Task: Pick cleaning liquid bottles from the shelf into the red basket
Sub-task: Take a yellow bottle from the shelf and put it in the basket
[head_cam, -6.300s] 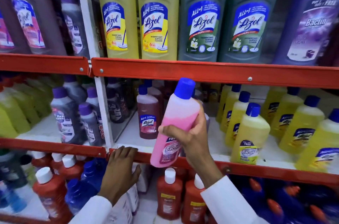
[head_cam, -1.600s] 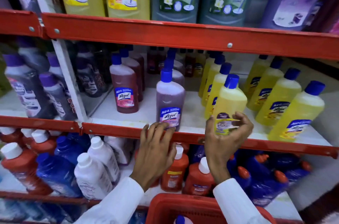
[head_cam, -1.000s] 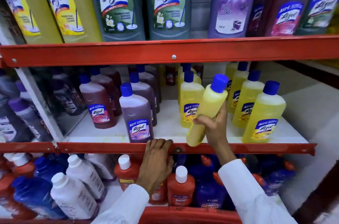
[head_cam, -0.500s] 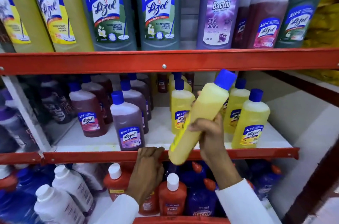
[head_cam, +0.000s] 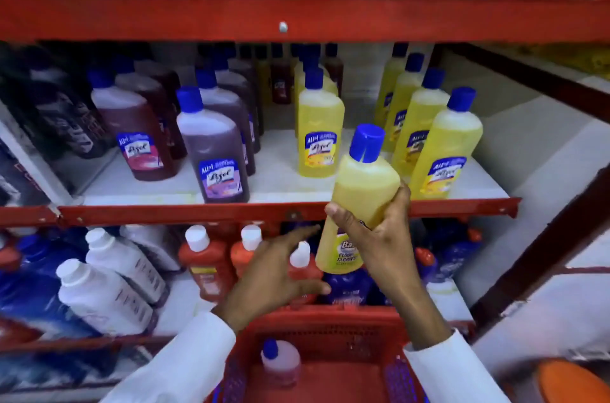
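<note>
My right hand point(head_cam: 379, 237) grips a yellow floor-cleaner bottle point(head_cam: 359, 191) with a blue cap, held upright in front of the middle shelf's red edge point(head_cam: 198, 212). My left hand point(head_cam: 277, 270) hovers open just left of the bottle's base, fingers spread, touching nothing. The red basket point(head_cam: 330, 330) sits below both hands at the bottom of the view. A pink bottle point(head_cam: 280, 363) with a blue cap lies inside the basket. More yellow bottles point(head_cam: 442, 145) stand on the middle shelf behind the held one.
Purple and maroon bottles point(head_cam: 214, 151) fill the middle shelf's left side. White point(head_cam: 102, 297), orange point(head_cam: 204, 264) and blue bottles crowd the lower shelf. Large bottles line the top shelf point(head_cam: 284, 13). A dark red upright point(head_cam: 534, 257) bounds the shelf at right.
My right hand has brought the yellow bottle down and toward me, off the shelf. My left hand let go of the shelf edge and opened. The view tilted down, showing the basket.
</note>
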`<state>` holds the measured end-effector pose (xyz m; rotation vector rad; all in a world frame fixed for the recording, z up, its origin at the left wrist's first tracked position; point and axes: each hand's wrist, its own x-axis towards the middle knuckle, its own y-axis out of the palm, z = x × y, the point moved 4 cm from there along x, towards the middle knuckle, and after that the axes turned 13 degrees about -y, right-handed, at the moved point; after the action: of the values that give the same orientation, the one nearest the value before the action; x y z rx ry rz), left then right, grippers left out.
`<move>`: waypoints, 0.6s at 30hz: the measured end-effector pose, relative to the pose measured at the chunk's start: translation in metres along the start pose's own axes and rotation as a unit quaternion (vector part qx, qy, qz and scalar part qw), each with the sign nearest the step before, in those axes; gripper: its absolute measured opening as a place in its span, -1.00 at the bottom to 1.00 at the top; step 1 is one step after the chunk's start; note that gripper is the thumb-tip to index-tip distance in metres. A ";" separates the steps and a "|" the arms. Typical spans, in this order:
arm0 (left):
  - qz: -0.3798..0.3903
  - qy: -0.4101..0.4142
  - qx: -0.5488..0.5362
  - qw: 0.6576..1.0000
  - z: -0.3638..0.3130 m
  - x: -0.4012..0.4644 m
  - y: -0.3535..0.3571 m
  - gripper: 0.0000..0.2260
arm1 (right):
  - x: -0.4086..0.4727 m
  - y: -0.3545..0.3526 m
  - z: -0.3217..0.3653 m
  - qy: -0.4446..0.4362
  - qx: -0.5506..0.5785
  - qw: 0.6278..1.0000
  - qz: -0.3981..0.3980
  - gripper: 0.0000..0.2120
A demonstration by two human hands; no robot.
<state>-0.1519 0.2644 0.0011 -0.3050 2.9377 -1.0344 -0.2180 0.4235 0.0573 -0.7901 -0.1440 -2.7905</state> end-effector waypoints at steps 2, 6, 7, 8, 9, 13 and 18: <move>0.044 -0.019 -0.085 0.995 0.001 -0.006 0.026 -0.34 | -0.022 -0.003 -0.015 0.022 -0.002 0.999 0.032 -0.26; 0.034 -0.065 -0.131 0.989 0.029 -0.023 0.075 -0.53 | -0.070 -0.018 -0.054 0.079 -0.041 0.990 0.113 -0.22; 0.040 -0.081 -0.133 0.987 0.042 -0.029 0.090 -0.53 | -0.081 -0.023 -0.064 0.086 -0.065 0.984 0.140 -0.23; 0.046 -0.102 -0.132 0.985 0.057 -0.035 0.105 -0.53 | -0.091 -0.029 -0.074 0.091 -0.090 0.978 0.167 -0.24; 0.050 -0.122 -0.122 0.984 0.073 -0.041 0.119 -0.52 | -0.099 -0.034 -0.083 0.090 -0.117 0.970 0.191 -0.27; 0.045 -0.202 -0.075 0.975 0.123 -0.058 0.172 -0.56 | -0.134 -0.048 -0.129 0.105 -0.210 0.938 0.254 -0.37; 0.022 -0.295 -0.039 0.954 0.155 -0.055 0.226 -0.68 | -0.165 -0.057 -0.189 0.155 -0.248 0.920 0.261 -0.46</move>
<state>-0.1261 0.3511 -0.2637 -0.4551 2.4294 -0.6682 -0.1914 0.4816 -0.1918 -0.3808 0.7447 -2.3936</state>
